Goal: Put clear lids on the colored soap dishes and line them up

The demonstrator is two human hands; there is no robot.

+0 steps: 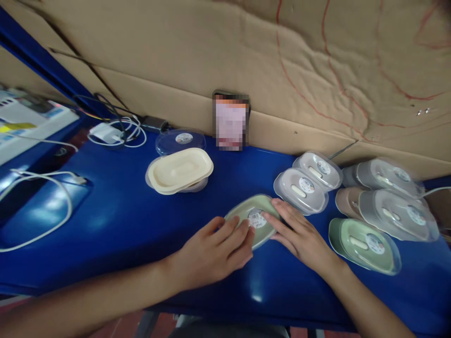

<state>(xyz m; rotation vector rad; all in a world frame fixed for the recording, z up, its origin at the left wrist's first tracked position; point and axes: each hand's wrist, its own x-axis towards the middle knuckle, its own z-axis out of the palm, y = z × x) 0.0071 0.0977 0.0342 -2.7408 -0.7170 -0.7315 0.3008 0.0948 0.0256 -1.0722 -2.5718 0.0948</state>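
A green oval soap box [262, 204] with a clear lid and a round white sticker sits between my hands above the blue table. My left hand [220, 246] reaches from the left with bent fingers over the front of the lid, close to the sticker. The right side of the same box is gripped by my right hand [296, 230], fingertips on the lid and thumb by the sticker. Part of the box is hidden under my left fingers.
Several lidded boxes, including a grey one [303, 190] and a green one [359, 241], stand right. Left are stacked cream trays [179, 169], a clear lid [165, 143], a charger [107, 134] and cables. A phone [230, 122] leans on the cardboard wall [158, 56].
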